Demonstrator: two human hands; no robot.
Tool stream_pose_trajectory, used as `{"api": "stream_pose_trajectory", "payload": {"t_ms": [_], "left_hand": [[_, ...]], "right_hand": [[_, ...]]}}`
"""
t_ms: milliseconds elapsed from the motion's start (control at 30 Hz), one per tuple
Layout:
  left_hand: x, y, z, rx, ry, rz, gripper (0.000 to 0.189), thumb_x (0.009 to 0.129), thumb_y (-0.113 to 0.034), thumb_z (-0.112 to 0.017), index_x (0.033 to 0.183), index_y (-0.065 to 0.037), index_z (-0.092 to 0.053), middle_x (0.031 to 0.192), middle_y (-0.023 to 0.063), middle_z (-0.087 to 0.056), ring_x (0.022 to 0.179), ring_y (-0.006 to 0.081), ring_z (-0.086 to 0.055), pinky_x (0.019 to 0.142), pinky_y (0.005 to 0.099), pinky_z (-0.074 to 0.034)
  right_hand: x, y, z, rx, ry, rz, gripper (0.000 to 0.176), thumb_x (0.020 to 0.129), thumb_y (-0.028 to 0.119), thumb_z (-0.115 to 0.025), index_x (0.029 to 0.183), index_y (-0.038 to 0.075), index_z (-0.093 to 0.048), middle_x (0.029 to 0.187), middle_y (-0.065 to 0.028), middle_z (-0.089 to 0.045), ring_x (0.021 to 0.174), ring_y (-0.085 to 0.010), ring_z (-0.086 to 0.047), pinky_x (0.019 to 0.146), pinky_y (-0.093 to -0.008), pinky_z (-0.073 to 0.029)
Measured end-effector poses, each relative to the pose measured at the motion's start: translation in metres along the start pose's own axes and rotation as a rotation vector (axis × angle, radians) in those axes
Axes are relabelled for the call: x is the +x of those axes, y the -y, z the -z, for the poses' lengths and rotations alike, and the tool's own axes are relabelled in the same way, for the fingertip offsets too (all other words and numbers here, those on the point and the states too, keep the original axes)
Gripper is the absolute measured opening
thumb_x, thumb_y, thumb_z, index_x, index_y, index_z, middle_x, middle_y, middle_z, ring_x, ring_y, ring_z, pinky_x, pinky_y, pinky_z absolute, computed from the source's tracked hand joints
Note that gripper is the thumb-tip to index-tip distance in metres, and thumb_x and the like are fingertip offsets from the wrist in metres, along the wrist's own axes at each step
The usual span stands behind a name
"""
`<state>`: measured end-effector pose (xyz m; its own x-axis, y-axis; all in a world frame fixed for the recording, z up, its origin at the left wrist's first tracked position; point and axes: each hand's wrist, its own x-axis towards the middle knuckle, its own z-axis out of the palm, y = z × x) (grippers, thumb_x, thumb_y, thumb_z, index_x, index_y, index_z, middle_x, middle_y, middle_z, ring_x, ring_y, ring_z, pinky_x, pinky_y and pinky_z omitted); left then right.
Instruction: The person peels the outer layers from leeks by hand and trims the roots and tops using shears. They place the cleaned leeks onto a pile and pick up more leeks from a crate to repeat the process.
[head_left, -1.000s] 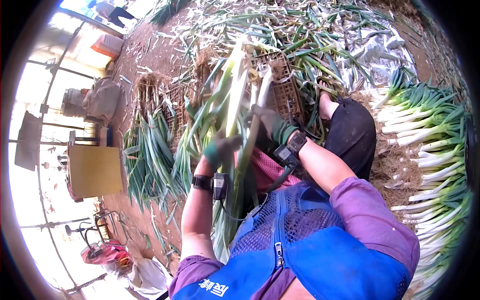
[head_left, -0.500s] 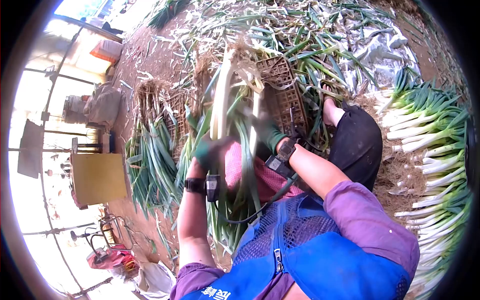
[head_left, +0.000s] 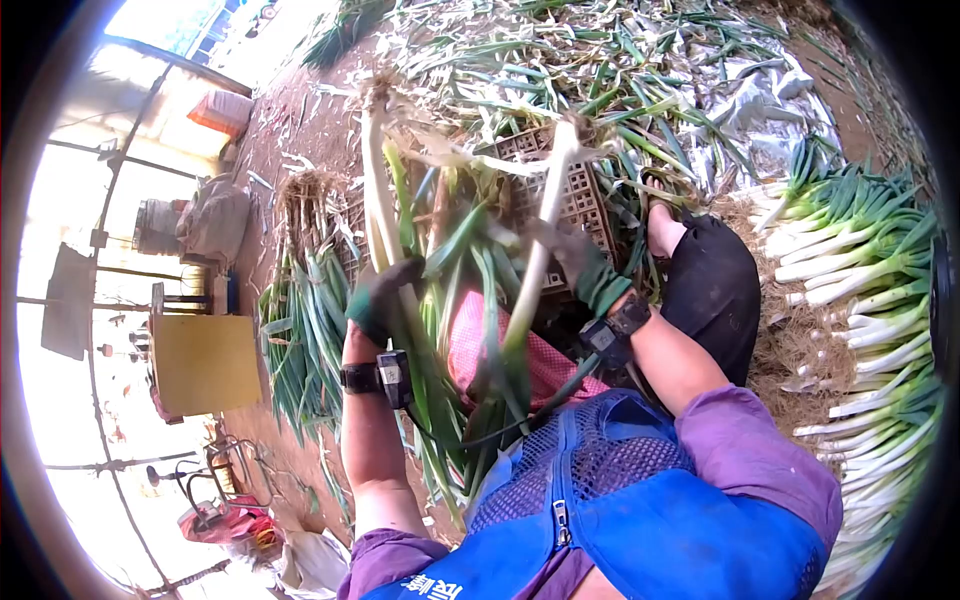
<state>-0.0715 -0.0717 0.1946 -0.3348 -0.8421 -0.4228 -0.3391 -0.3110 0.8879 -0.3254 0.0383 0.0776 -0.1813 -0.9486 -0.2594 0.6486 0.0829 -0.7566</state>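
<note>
Both my hands wear dark green gloves. My left hand (head_left: pixel 383 295) grips a long leek (head_left: pixel 375 190) by its white shaft, roots pointing up and away. My right hand (head_left: pixel 585 265) grips a second leek (head_left: pixel 540 245), also held upright, its white stem crossing a brown plastic crate (head_left: pixel 575 195). The two stalks stand apart, with green leaves hanging down over my lap and a pink cloth (head_left: pixel 480 340). Black wrist devices with a cable sit on both forearms.
A stack of trimmed leeks (head_left: pixel 860 290) lies at the right. Untrimmed leeks (head_left: pixel 300 330) lie on the dirt at the left. Peelings and silver sheeting (head_left: pixel 740 100) cover the ground ahead. A yellow box (head_left: pixel 205 360) and sacks stand far left.
My hands have spread apart: the left leek swung left and rose, the right one shifted right. Earlier both stalks were close together in front of the crate.
</note>
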Motion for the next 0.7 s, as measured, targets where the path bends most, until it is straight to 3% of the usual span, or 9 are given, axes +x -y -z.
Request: {"api": "stream_pose_trajectory", "payload": {"t_ms": [100,200,267,333,367,400,467,600,700], "left_hand": [[-0.017,-0.003,-0.014,0.029,0.164,-0.033,0.042,0.076,-0.02,-0.076,0.107,0.004,-0.061,0.082,0.0087,-0.065,0.07,0.0188,-0.063,0.066,0.0295,-0.051],[-0.057,-0.019,-0.041,0.153,0.29,-0.116,0.041,0.077,-0.019,-0.077,0.11,0.002,-0.063,0.09,0.0081,-0.068,0.081,0.0175,-0.066,0.076,0.03,-0.053],[-0.075,-0.033,-0.049,0.13,0.278,-0.161,0.044,0.076,-0.019,-0.078,0.113,0.001,-0.064,0.095,0.0056,-0.068,0.087,0.0153,-0.065,0.079,0.0292,-0.052],[-0.083,-0.046,-0.05,0.065,0.327,-0.168,0.05,0.075,-0.021,-0.075,0.118,0.001,-0.06,0.098,0.0067,-0.065,0.088,0.019,-0.063,0.078,0.0328,-0.052],[-0.086,-0.046,-0.047,0.001,0.359,-0.151,0.052,0.074,-0.023,-0.075,0.118,0.002,-0.06,0.099,0.0081,-0.066,0.089,0.0207,-0.064,0.079,0.0334,-0.052],[-0.088,-0.047,-0.045,-0.062,0.393,-0.135,0.054,0.073,-0.024,-0.075,0.118,0.002,-0.059,0.099,0.0095,-0.066,0.09,0.0223,-0.064,0.081,0.0341,-0.053],[-0.094,-0.047,-0.052,-0.256,0.51,-0.11,0.063,0.069,-0.028,-0.074,0.12,0.005,-0.057,0.101,0.0156,-0.066,0.094,0.0284,-0.066,0.086,0.0371,-0.055],[-0.093,-0.028,-0.046,-0.305,0.451,-0.077,0.068,0.066,-0.025,-0.076,0.123,0.006,-0.054,0.098,0.0173,-0.065,0.091,0.0308,-0.066,0.084,0.0413,-0.055],[-0.09,-0.014,-0.042,-0.392,0.507,-0.107,0.074,0.06,-0.023,-0.08,0.123,0.005,-0.053,0.091,0.0143,-0.061,0.085,0.0302,-0.064,0.077,0.0423,-0.055]], "right_hand": [[0.008,0.017,-0.038,-0.07,0.104,0.172,0.042,0.093,0.042,-0.062,0.109,0.003,-0.063,0.085,-0.0072,-0.066,0.075,-0.0159,-0.065,0.07,-0.0279,-0.055],[0.003,0.043,-0.073,-0.4,0.212,0.62,0.035,0.1,0.036,-0.054,0.112,0.003,-0.061,0.091,-0.0085,-0.065,0.084,-0.019,-0.067,0.075,-0.032,-0.057],[-0.021,0.075,-0.094,-0.34,0.281,0.466,0.03,0.105,0.026,-0.047,0.116,0.0,-0.059,0.099,-0.0113,-0.066,0.09,-0.0223,-0.067,0.078,-0.0353,-0.058],[-0.035,0.086,-0.11,-0.528,0.336,0.697,0.032,0.106,0.026,-0.046,0.121,0.0,-0.057,0.099,-0.0118,-0.066,0.09,-0.0186,-0.064,0.08,-0.0317,-0.055],[-0.047,0.092,-0.12,-0.369,0.359,0.54,0.033,0.106,0.027,-0.046,0.121,0.0,-0.057,0.097,-0.0118,-0.066,0.088,-0.0178,-0.064,0.078,-0.0314,-0.054],[-0.049,0.091,-0.124,-0.424,0.351,0.634,0.033,0.106,0.027,-0.045,0.119,0.0,-0.057,0.094,-0.0124,-0.066,0.084,-0.0183,-0.064,0.074,-0.0337,-0.053],[-0.055,0.096,-0.121,-0.532,0.386,0.599,0.033,0.105,0.029,-0.047,0.118,0.001,-0.059,0.09,-0.0119,-0.067,0.08,-0.0189,-0.065,0.072,-0.0344,-0.052],[-0.047,0.105,-0.092,-0.8,0.553,0.746,0.034,0.103,0.031,-0.053,0.118,0.002,-0.062,0.089,-0.0096,-0.069,0.081,-0.018,-0.067,0.073,-0.0317,-0.055],[-0.045,0.123,-0.049,-0.525,0.195,0.991,0.03,0.098,0.025,-0.061,0.122,0.007,-0.063,0.096,-0.0065,-0.069,0.085,-0.0162,-0.068,0.08,-0.0283,-0.058]]}}
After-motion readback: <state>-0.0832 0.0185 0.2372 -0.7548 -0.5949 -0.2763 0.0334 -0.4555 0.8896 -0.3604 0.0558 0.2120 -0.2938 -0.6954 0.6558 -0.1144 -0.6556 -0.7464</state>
